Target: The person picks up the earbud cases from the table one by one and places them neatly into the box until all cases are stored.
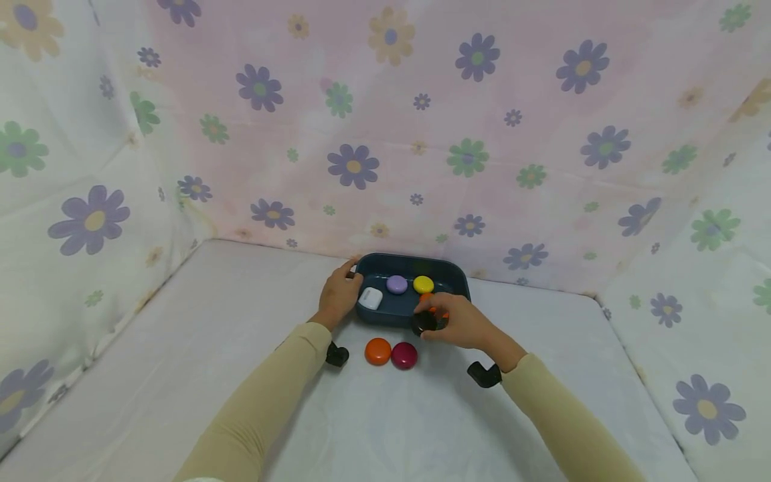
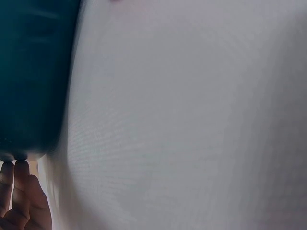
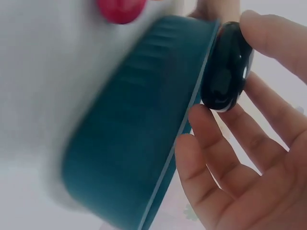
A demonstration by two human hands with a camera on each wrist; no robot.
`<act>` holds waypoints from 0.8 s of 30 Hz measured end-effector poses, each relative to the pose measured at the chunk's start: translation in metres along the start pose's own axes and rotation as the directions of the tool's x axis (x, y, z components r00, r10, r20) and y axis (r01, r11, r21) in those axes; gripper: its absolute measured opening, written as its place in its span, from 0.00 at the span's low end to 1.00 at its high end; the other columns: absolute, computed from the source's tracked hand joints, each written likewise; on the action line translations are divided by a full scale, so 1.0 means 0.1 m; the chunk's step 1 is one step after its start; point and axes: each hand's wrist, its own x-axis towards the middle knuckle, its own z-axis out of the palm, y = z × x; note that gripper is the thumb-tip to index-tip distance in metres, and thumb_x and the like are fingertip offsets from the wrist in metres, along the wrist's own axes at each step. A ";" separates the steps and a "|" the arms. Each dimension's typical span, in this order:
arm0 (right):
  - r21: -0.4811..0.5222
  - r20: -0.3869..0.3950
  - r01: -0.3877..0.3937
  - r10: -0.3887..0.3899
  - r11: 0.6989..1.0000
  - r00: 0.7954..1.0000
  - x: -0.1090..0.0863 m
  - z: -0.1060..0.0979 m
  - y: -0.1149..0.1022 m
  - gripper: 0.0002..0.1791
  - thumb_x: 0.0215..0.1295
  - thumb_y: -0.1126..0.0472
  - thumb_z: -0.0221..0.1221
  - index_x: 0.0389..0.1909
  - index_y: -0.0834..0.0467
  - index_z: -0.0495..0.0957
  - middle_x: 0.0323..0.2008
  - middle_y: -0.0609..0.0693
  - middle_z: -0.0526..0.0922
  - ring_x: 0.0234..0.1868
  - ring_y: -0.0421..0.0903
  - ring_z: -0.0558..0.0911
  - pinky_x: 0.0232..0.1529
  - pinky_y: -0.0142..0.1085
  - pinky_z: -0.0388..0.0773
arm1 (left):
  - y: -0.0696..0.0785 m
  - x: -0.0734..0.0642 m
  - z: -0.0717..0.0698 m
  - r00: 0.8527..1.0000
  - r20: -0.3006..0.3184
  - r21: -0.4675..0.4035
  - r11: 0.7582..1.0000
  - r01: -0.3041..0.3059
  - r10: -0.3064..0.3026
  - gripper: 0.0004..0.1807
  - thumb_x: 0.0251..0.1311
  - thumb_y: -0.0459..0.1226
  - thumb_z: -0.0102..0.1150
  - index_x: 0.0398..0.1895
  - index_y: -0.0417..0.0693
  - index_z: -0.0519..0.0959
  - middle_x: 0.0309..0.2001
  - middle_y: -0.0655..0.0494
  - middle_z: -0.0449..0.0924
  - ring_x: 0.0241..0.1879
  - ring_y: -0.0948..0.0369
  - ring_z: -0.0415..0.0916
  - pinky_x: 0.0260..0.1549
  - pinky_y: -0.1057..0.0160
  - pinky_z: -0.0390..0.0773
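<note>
A dark teal tray (image 1: pixel 385 320) stands on the white cloth near the back. At its left end my left hand (image 1: pixel 340 293) holds it, thumb at the rim; in the left wrist view, the fingertips (image 2: pixel 21 167) meet the end wall. Over the front rim, toward the right, my right hand (image 1: pixel 460 321) pinches a glossy black disc (image 3: pixel 223 69) between thumb and fingers. Inside the tray are a white rounded square piece (image 1: pixel 370 298), a lilac disc (image 1: pixel 396 284), a yellow disc (image 1: pixel 423 284) and orange (image 1: pixel 426 297), partly hidden by my right hand.
In front of the tray, an orange disc (image 1: pixel 378 351) and a dark red disc (image 1: pixel 404 355) lie side by side on the cloth. A flowered curtain (image 1: pixel 385 120) rises close behind the tray and along both sides. Black wrist mounts (image 1: pixel 484 375) stick out below the hands.
</note>
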 end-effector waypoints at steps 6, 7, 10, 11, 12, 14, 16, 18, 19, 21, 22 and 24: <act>-0.014 0.061 0.004 -0.003 1.000 0.998 -0.13 0.07 0.04 0.21 0.52 0.54 0.70 0.49 0.48 0.80 0.45 0.44 0.80 0.41 0.47 0.74 0.37 0.33 0.76 | -0.01 0.01 0.00 1.000 -0.001 0.001 1.000 0.010 -0.010 0.28 0.65 0.48 0.45 0.70 0.61 0.65 0.56 0.49 0.75 0.55 0.50 0.71 0.58 0.48 0.69; -0.018 0.065 -0.005 0.007 1.000 0.998 -0.14 0.08 0.06 0.21 0.52 0.54 0.70 0.49 0.48 0.80 0.45 0.43 0.80 0.40 0.46 0.74 0.36 0.33 0.75 | -0.01 0.01 0.00 1.000 -0.001 0.002 1.000 0.011 -0.011 0.28 0.65 0.47 0.45 0.70 0.61 0.65 0.56 0.49 0.75 0.55 0.50 0.71 0.58 0.48 0.69; -0.027 0.076 -0.023 0.025 0.999 0.997 -0.17 0.12 0.08 0.21 0.52 0.54 0.70 0.49 0.47 0.80 0.45 0.42 0.80 0.41 0.44 0.74 0.38 0.34 0.76 | 0.00 0.01 0.00 1.000 0.003 0.003 1.000 0.016 -0.016 0.28 0.65 0.47 0.44 0.70 0.61 0.65 0.56 0.49 0.75 0.55 0.50 0.70 0.59 0.48 0.68; -0.022 0.080 -0.029 0.031 0.999 0.996 -0.18 0.13 0.09 0.21 0.51 0.54 0.71 0.48 0.47 0.80 0.45 0.41 0.80 0.41 0.43 0.74 0.38 0.34 0.76 | 0.00 0.00 0.00 1.000 0.006 0.004 1.000 0.017 -0.017 0.29 0.65 0.48 0.44 0.70 0.60 0.65 0.57 0.49 0.75 0.56 0.49 0.70 0.59 0.47 0.68; -0.019 0.087 -0.036 0.037 0.999 0.996 -0.19 0.15 0.10 0.21 0.51 0.54 0.71 0.48 0.47 0.80 0.45 0.41 0.80 0.41 0.43 0.74 0.39 0.34 0.76 | 0.01 0.00 0.00 1.000 0.009 0.005 1.000 0.017 -0.017 0.29 0.65 0.48 0.44 0.70 0.60 0.65 0.57 0.49 0.75 0.56 0.50 0.70 0.60 0.47 0.68; -0.013 0.104 -0.040 0.041 0.999 0.994 -0.20 0.17 0.12 0.22 0.51 0.55 0.71 0.49 0.48 0.80 0.44 0.41 0.79 0.41 0.42 0.74 0.39 0.35 0.76 | 0.01 0.00 0.00 1.000 0.013 0.004 1.000 0.020 -0.021 0.29 0.65 0.48 0.44 0.71 0.60 0.64 0.57 0.49 0.74 0.56 0.50 0.70 0.60 0.47 0.68; -0.020 0.120 -0.040 0.042 0.999 0.992 -0.20 0.20 0.15 0.22 0.51 0.54 0.71 0.50 0.49 0.80 0.44 0.41 0.79 0.41 0.42 0.74 0.39 0.35 0.76 | 0.02 -0.01 0.00 1.000 0.018 0.001 1.000 0.024 -0.024 0.29 0.65 0.48 0.44 0.71 0.61 0.64 0.58 0.49 0.74 0.57 0.50 0.69 0.60 0.47 0.68; -0.023 0.129 -0.040 0.043 0.999 0.991 -0.21 0.22 0.17 0.23 0.51 0.55 0.71 0.51 0.50 0.80 0.44 0.41 0.79 0.41 0.42 0.74 0.39 0.35 0.76 | 0.03 -0.02 -0.01 0.999 0.021 -0.004 1.000 0.027 -0.027 0.29 0.66 0.48 0.44 0.71 0.61 0.63 0.58 0.49 0.74 0.57 0.50 0.69 0.61 0.47 0.67; -0.030 0.130 -0.038 0.041 0.999 0.991 -0.21 0.23 0.18 0.23 0.51 0.55 0.71 0.51 0.51 0.80 0.44 0.41 0.79 0.41 0.42 0.74 0.39 0.35 0.76 | 0.03 -0.02 -0.01 0.999 0.022 -0.007 1.000 0.029 -0.028 0.29 0.66 0.48 0.44 0.71 0.61 0.63 0.58 0.49 0.74 0.57 0.50 0.69 0.61 0.47 0.68; -0.045 0.130 -0.032 0.038 0.998 0.991 -0.21 0.26 0.20 0.24 0.51 0.55 0.71 0.51 0.51 0.80 0.45 0.41 0.80 0.41 0.42 0.74 0.39 0.35 0.76 | 0.03 -0.02 -0.01 0.999 0.022 -0.007 1.000 0.030 -0.030 0.29 0.66 0.48 0.44 0.71 0.60 0.63 0.58 0.48 0.74 0.56 0.50 0.69 0.61 0.47 0.68; -0.051 0.129 -0.032 0.038 0.998 0.991 -0.21 0.27 0.21 0.24 0.51 0.56 0.71 0.51 0.51 0.80 0.45 0.41 0.80 0.40 0.42 0.74 0.39 0.35 0.76 | 0.03 -0.02 -0.01 0.999 0.021 -0.007 0.999 0.031 -0.031 0.29 0.66 0.48 0.44 0.71 0.60 0.63 0.58 0.48 0.74 0.56 0.50 0.69 0.60 0.47 0.68; -0.058 0.128 -0.037 0.045 0.998 0.991 -0.21 0.29 0.23 0.24 0.50 0.56 0.71 0.50 0.50 0.80 0.45 0.41 0.80 0.41 0.42 0.74 0.39 0.35 0.76 | 0.03 -0.03 -0.01 0.999 0.022 -0.005 0.999 0.032 -0.032 0.29 0.66 0.48 0.44 0.71 0.61 0.63 0.58 0.49 0.74 0.56 0.50 0.69 0.60 0.47 0.68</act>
